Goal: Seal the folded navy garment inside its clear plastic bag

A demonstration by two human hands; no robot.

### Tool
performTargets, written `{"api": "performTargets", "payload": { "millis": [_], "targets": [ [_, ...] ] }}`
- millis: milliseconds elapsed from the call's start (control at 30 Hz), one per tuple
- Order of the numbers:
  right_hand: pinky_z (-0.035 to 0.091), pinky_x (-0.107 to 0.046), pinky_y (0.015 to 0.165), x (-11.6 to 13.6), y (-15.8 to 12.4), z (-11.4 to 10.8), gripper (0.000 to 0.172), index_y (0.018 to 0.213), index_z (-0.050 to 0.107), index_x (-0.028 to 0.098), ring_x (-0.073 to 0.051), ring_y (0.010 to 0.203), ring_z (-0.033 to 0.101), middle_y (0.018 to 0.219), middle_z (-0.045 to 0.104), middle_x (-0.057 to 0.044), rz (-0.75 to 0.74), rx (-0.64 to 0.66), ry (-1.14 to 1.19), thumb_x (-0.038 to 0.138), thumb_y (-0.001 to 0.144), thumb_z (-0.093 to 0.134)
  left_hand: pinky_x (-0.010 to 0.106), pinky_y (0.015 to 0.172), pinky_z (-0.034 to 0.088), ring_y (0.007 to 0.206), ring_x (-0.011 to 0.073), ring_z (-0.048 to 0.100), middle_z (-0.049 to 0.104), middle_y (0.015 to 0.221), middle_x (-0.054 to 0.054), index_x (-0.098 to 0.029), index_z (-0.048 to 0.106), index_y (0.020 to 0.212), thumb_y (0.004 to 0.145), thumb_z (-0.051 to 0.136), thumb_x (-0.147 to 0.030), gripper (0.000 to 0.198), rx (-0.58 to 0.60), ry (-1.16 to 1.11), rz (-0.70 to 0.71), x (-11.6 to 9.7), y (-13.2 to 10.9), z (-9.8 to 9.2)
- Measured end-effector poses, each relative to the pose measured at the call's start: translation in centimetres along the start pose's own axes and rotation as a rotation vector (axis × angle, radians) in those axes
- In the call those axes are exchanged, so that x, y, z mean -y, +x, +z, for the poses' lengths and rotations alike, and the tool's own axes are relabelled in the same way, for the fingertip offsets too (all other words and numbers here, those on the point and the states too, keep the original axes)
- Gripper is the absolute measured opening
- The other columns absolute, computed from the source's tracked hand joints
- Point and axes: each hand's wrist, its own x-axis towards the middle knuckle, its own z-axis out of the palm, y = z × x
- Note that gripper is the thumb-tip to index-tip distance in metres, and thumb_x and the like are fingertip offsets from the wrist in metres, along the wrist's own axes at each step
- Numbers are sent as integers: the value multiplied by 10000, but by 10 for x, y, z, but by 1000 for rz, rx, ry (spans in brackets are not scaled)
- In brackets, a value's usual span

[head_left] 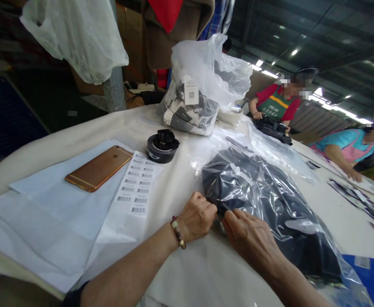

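Note:
A dark folded garment [282, 204] lies inside a clear plastic bag [257, 194] on the table, its near left edge between my hands. My left hand [199, 216], with a beaded bracelet on the wrist, is closed in a fist at that edge. Right beside it, my right hand [249, 232] pinches the same edge with bent fingers. Both appear to grip the bag's edge, though the exact hold is partly hidden by the fingers. A sheet of barcode stickers [137, 183] lies left of my hands.
A gold phone [99, 168] rests on white papers [62, 209]. Behind the stickers sits a roll of black tape [161, 154]. A bag of tags [189, 106] stands at the back. Two co-workers [278, 102] are at the far right; a blue object [370, 273] lies near right.

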Motion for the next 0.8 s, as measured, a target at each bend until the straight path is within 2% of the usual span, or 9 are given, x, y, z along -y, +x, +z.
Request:
{"api": "performTargets", "payload": {
  "millis": [233, 433, 567, 667, 800],
  "targets": [
    [220, -277, 484, 9, 0, 8, 257, 603, 469, 211, -148, 469, 522, 525, 492, 3, 161, -141, -78, 184, 852, 417, 364, 706, 339, 646, 183, 480, 562, 669, 26, -176, 463, 693, 838, 416, -114, 165, 23, 6, -1, -1, -1, -2],
    [206, -268, 480, 11, 0, 9, 221, 598, 467, 206, -146, 484, 538, 520, 509, 4, 232, -138, -110, 234, 816, 491, 356, 717, 346, 654, 175, 487, 561, 665, 9, -180, 456, 674, 778, 555, -210, 147, -3, -4, -3, -1, -2, -4],
    [207, -274, 482, 10, -1, 8, 227, 598, 463, 206, -141, 484, 531, 521, 503, 5, 225, -134, -74, 223, 824, 465, 347, 696, 344, 633, 174, 482, 549, 632, 6, -179, 451, 659, 816, 522, -142, 176, -64, 17, -16, -2, -3, 4],
    [232, -262, 482, 9, -3, 5, 175, 634, 478, 200, -136, 493, 538, 557, 519, 13, 251, -61, 22, 206, 808, 489, 350, 684, 344, 623, 182, 480, 541, 619, 13, -179, 454, 661, 831, 475, -104, 187, -115, 32, -29, -3, -3, 9],
    [265, -259, 514, 8, -1, -4, 126, 718, 518, 186, -180, 589, 612, 645, 594, -4, 459, 268, 109, 225, 837, 534, 343, 689, 349, 607, 176, 479, 530, 601, 4, -175, 456, 662, 824, 468, -85, 185, -160, 35, -35, -4, -3, 10]
  ]
}}
